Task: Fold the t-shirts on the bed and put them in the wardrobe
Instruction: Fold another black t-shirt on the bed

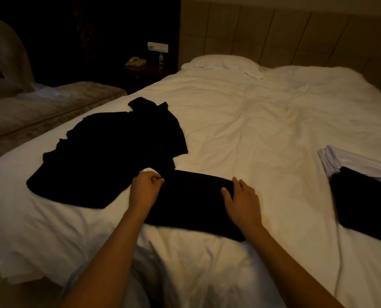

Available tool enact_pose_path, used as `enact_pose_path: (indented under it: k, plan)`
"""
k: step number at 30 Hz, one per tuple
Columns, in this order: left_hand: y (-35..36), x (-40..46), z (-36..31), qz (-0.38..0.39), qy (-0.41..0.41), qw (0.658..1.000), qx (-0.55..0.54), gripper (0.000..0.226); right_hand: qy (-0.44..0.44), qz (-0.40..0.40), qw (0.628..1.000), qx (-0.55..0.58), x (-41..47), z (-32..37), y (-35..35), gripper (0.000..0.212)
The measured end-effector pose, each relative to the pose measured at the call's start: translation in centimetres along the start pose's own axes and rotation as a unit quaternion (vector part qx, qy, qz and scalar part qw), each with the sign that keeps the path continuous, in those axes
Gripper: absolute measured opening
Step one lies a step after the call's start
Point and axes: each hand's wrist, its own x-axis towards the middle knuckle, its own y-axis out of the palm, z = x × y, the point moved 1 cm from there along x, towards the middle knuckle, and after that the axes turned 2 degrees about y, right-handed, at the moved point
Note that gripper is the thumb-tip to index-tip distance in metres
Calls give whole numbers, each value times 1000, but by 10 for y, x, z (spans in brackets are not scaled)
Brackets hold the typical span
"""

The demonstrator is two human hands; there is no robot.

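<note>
T-shirts lay on the white bed in the single head view. A black t-shirt, partly folded into a long band, lay across the near part of the cover directly ahead of the person. The left hand rested at the band's left end with its fingers curled and thumb and forefinger brought together at the far left corner; the dim light did not show for certain whether cloth was pinched between them. The right hand lay flat on the band's right end, fingers straight and slightly spread, pressing the fabric down and gripping nothing.

An unfolded heap of black garments lay spread to the left, its near edge touching the band's far left corner. At the right edge of the bed, a folded black garment lay partly over a stack of folded white garments, well apart from the band.

A white pillow lay at the head of the bed against a padded headboard. A bedside table to the left carried a telephone and a small bottle.
</note>
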Motion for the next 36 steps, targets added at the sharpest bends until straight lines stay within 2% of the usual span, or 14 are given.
enact_pose_path:
  k: [1,3,7,9,11,13,16,18,21,23,28,36]
  plan:
    - [-2,-4,-1,-12,0,1000,-2,24,14,-19,1000,-12,-3,1,-2,66]
    - [-4,-13,-6,1,-14,1000,1,43,65,-23,997,31,-9,3,-8,70]
    - [-4,-25,-13,77,-84,992,46,61,153,60,969,187,-10,0,-11,49]
    - [-3,-28,-14,107,-100,986,82,67,190,91,927,311,-8,-2,-12,42]
    - [-2,-31,-13,135,-106,981,92,67,236,130,859,436,-10,-1,-13,34]
    - [-2,-34,-13,147,-108,978,102,70,252,161,797,524,-14,1,-13,37]
    - [-3,-40,-21,151,-99,982,53,59,232,150,769,577,-20,-2,-22,37]
    - [-1,-49,-31,164,-118,977,-74,47,226,131,751,606,-27,-9,-33,32]
    - [3,-73,-54,202,-181,921,-281,37,224,89,744,623,-37,-28,-53,29]
    - [11,-88,-75,217,-188,893,-346,26,223,62,740,632,-41,-46,-71,25]
    - [40,-113,-142,246,-145,865,-412,15,227,-19,739,634,-52,-105,-117,23]
    - [116,-146,-251,336,-117,818,-452,21,225,-133,752,605,-64,-222,-191,20]
